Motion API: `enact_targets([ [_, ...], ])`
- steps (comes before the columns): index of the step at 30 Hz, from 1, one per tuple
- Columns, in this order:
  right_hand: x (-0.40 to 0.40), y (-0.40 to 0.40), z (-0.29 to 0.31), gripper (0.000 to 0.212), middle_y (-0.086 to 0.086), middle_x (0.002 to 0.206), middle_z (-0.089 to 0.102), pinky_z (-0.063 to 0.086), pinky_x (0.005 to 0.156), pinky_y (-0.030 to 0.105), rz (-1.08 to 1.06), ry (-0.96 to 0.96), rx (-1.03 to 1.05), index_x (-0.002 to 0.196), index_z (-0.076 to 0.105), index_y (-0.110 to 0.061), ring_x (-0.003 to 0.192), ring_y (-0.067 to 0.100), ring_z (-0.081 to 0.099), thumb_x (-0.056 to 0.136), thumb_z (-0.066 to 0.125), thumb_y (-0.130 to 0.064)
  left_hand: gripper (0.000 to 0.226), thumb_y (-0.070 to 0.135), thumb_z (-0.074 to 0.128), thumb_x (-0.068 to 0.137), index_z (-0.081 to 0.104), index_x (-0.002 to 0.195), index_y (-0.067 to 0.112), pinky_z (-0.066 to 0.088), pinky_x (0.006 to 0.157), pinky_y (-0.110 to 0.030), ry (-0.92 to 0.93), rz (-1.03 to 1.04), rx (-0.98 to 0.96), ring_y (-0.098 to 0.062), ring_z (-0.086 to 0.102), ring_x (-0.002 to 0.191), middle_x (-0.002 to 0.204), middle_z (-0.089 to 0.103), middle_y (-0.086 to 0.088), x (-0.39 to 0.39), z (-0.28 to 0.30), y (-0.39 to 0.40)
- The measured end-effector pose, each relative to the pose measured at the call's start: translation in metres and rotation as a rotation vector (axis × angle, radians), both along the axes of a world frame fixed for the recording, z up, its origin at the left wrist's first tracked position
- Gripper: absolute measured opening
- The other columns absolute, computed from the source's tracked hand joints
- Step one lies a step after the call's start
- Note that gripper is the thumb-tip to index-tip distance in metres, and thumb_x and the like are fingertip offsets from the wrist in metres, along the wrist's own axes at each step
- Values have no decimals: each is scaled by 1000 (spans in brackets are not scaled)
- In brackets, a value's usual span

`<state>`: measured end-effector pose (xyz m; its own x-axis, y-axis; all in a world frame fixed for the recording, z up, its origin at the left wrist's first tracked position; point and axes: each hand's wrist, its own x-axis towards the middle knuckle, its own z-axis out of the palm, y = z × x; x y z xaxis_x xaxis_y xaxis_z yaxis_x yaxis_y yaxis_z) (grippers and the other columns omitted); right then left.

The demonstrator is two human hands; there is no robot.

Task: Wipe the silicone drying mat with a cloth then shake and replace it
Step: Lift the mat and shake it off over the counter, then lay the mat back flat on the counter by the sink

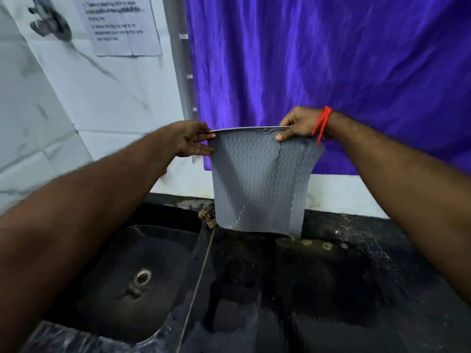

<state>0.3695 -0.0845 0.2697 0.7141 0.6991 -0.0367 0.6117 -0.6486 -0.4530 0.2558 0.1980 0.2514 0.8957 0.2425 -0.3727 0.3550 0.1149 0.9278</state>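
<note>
Both forearms are reaching in from the bottom corners, at about 8 o'clock and 4 o'clock, and they are meeting near the middle of the view. Between them the grey silicone drying mat (257,179) is hanging in the air, with its top edge held level and its lower edge curling a little just above the dark counter (331,289). It is not touching the counter as far as I can tell. Its wavy ribbed side is facing the camera.

At 9 o'clock from the mat, the left hand (190,140) is holding the upper left corner; the thumb is lying along the top rim and the fingers are nearly straight and close together against the edge, so the corner is being pinched between them. At 2 o'clock from the mat's middle, the right hand (299,124) is gripping the upper right part of the rim, with the thumb pressing on the front and the fingers curled behind. A red thread (322,123) is hanging on that wrist.

Toward 7 o'clock a dark sink (107,314) with a metal drain (142,276) is lying in the counter. Behind the mat, from 12 to 3 o'clock, a purple curtain (331,59) is covering the wall. At 11 o'clock a printed paper (119,24) is sticking on the white marble tiles (102,98); its text is too blurred to read.
</note>
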Motion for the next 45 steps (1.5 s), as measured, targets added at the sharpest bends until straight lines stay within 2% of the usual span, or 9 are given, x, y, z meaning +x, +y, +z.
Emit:
enact_targets([
  [6,-12,23,-9,22,6,79,70,45,53,12,-43,-88,-41,91,74,-3,67,9,57,86,72,-25,17,10,46,99,57,87,7,43,102,-45,-3,-55,-1,-39,54,123,70,71,-3,-11,-12,19],
  [11,-46,28,-19,21,10,84,73,49,67,28,-57,-101,-94,89,74,-8,73,14,60,86,71,-28,20,11,45,98,60,86,10,44,102,-42,-4,-114,8,-32,61,94,90,62,-3,-31,-30,30],
  [17,-136,34,-57,21,1,71,68,38,65,17,15,-166,-195,92,76,-14,68,0,54,88,68,-33,23,12,43,100,65,97,10,49,92,-37,17,-150,-61,-27,66,90,96,66,-10,-105,-84,49],
  [24,-250,37,-135,18,-10,98,73,52,84,33,35,-32,-339,103,66,-36,95,9,64,89,60,-47,20,8,55,95,72,105,7,52,93,-41,136,-127,-92,-35,68,103,105,70,-25,-229,-174,58],
  [28,-301,33,-188,21,-15,108,69,43,76,25,26,16,-375,108,63,-43,106,9,60,89,58,-48,22,4,53,96,71,109,4,58,81,-37,215,-126,-102,-33,72,95,106,72,-24,-289,-223,53],
  [33,-361,20,-259,26,-19,125,60,50,91,34,3,65,-389,118,58,-41,120,8,54,93,50,-40,20,1,55,96,64,112,8,59,66,-35,290,-109,-50,-31,72,78,95,72,-21,-338,-263,36],
  [39,-422,7,-322,38,-16,140,45,41,103,29,34,27,-318,133,50,-35,132,10,42,97,38,-37,20,1,52,97,49,114,10,50,36,-29,273,-225,162,-22,67,49,84,65,-18,-367,-295,32],
  [42,-433,5,-341,38,-13,145,42,35,107,30,80,65,-350,132,50,-33,139,14,34,95,44,-38,19,5,56,91,49,101,19,50,42,-31,235,-377,492,-24,69,51,79,73,-6,-373,-309,38],
  [45,-424,1,-343,46,-11,148,38,29,112,30,102,138,-353,137,47,-34,141,11,25,94,46,-49,11,19,59,89,53,98,21,51,64,-29,219,-508,831,-22,71,78,86,71,1,-363,-311,42],
])
